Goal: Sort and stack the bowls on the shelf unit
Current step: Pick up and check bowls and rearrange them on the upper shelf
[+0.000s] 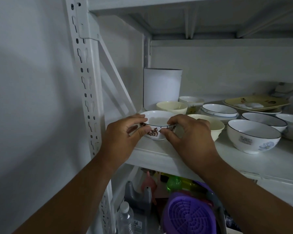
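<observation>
A small white bowl with a brown pattern [156,123] sits near the front left of the white shelf [159,154]. My left hand [123,132] grips its left side, thumb on the wall and fingers over the rim. My right hand [191,132] pinches its right rim. Behind it stand a cream bowl [172,107] and a white floral bowl [191,101]. A second cream bowl [215,125] is partly hidden by my right hand. To the right is a white bowl with a blue flower [253,138].
A tall white cylinder container [161,86] stands at the back left. Shallow blue-rimmed bowls [220,109], more white bowls [264,119] and a yellow patterned tray [255,103] fill the right. The shelf post [86,81] is at left. Below are a purple strainer [188,215] and a bottle [125,218].
</observation>
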